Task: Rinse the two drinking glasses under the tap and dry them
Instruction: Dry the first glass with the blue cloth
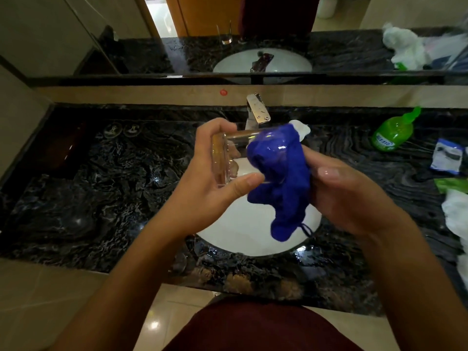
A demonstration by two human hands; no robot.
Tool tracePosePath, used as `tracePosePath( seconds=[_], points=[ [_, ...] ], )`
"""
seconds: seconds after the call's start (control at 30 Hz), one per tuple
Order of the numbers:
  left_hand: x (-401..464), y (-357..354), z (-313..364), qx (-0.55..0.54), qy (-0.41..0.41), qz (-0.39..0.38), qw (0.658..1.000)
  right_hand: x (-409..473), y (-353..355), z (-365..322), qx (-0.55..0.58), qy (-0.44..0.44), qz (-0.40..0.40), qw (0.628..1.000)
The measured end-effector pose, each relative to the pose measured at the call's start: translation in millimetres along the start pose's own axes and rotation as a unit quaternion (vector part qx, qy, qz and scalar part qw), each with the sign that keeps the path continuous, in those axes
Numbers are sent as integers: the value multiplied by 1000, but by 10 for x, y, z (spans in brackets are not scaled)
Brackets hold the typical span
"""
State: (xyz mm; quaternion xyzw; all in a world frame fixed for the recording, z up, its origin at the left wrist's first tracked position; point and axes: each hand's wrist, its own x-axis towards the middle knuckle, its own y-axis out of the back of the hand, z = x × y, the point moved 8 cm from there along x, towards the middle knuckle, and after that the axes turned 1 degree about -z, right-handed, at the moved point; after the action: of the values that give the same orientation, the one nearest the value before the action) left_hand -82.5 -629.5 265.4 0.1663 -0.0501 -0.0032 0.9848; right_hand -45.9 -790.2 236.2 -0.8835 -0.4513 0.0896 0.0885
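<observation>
A clear drinking glass (225, 158) lies on its side above the white sink (243, 239), and my left hand (207, 178) grips it round its base end with fingers and thumb. A blue cloth (278, 173) is stuffed into the glass's mouth and hangs down below it. My right hand (349, 196) holds the cloth from the right. The chrome tap (257, 111) stands just behind the glass, with no water visibly running. A second glass shows only as a reflection in the mirror (226, 34), at the back.
Dark marble counter (101, 188) surrounds the sink. A green soap bottle (392, 131) lies at the right, with a blue-white packet (447, 157) and white plastic bags (455, 214) near the right edge. A white object (301, 127) sits behind the cloth.
</observation>
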Motion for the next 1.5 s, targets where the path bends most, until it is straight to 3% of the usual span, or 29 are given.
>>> tracePosePath(
  seconds=[0.2,0.43,0.5,0.63,0.67,0.73,0.8,1.0,1.07,1.13,1.17,1.2,1.23,1.27,1.3,1.33,1.4,1.43,1.5],
  points=[
    [-17,-117,40,-67,17,-133,989,-9,-138,-13,-50,-36,-62,996],
    [14,-159,26,-146,27,-163,975,-61,-251,-293,-237,34,-21,971],
    [30,-150,-62,-168,65,-179,967,-53,-285,-381,-420,79,-17,904],
    [68,-214,-313,-218,177,-211,936,-16,-576,-299,-685,145,-24,713],
    [86,-237,-383,-216,219,-196,931,0,-619,-220,-715,150,-21,683],
    [95,-263,-485,-210,280,-169,921,-3,-640,-145,-721,177,-19,670],
    [135,-263,-456,-211,273,-161,925,5,-596,-182,-701,191,-11,687],
    [195,-81,-348,-101,144,-2,984,158,-398,-338,-542,57,-27,838],
    [137,-46,-294,-64,79,38,994,157,-259,-247,-400,-16,-33,916],
    [86,38,-143,-25,-29,81,996,110,-196,-102,-134,-84,-24,987],
    [62,73,-43,-7,-95,98,991,94,-292,-63,50,-84,-65,993],
    [38,90,68,9,-163,112,980,77,-462,-132,264,-46,-137,954],
    [-1,93,158,21,-231,123,965,45,-532,-222,439,-30,-166,882],
    [-45,86,219,25,-289,127,949,24,-545,-283,548,-23,-183,816],
    [-66,78,256,24,-324,123,938,11,-573,-338,594,-5,-209,777],
    [-51,78,277,23,-333,115,936,29,-606,-321,560,11,-207,802],
    [43,103,256,45,-273,92,957,97,-472,-114,397,9,-57,916],
    [103,109,218,64,-215,69,972,102,-359,-26,333,-9,29,942],
    [176,82,138,62,-97,10,993,98,-178,13,239,3,109,965]
  ],
)
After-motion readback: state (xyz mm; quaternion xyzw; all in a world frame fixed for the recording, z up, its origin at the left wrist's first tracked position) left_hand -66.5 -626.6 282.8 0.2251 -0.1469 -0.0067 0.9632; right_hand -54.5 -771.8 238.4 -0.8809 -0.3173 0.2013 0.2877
